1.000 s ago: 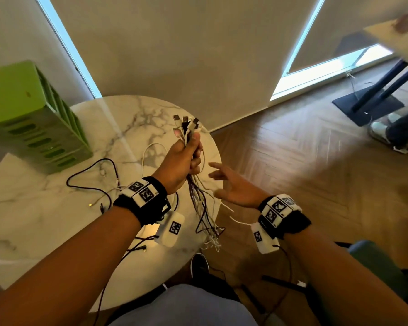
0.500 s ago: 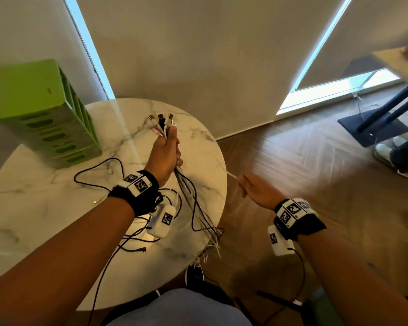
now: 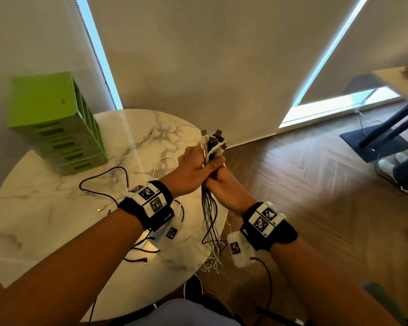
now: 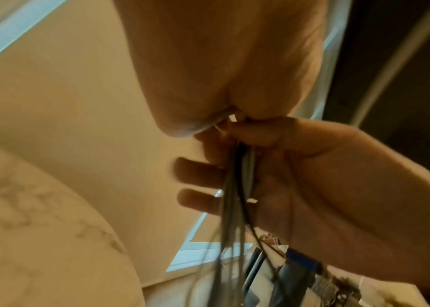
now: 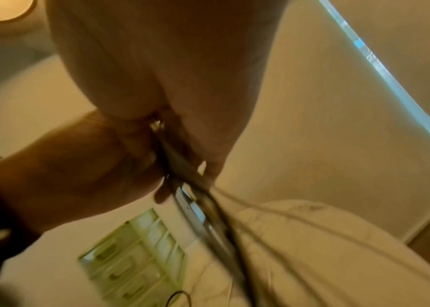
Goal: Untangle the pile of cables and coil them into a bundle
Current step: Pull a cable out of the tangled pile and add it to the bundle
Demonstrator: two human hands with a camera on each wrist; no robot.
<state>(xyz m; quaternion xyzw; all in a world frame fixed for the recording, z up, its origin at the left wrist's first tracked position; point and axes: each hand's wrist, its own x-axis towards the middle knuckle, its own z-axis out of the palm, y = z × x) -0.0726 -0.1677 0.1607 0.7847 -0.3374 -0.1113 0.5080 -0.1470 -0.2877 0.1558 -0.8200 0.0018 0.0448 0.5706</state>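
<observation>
A bundle of black and white cables hangs over the right edge of the round marble table, its plugs sticking up. My left hand grips the bundle just under the plugs. My right hand grips the same bundle directly below, touching the left hand. In the left wrist view the right hand's fingers curl round the cables. The right wrist view shows the cables running down from both hands. The loose ends dangle past the table edge.
A loose black cable and a white cable lie on the table, with more black cable near its front. A green slotted crate stands at the back left. Wooden floor is to the right, with a person's shoes beyond.
My right hand came in from the right and took hold of the bundle under my left hand. The left hand carried the bundle rightward toward the table edge.
</observation>
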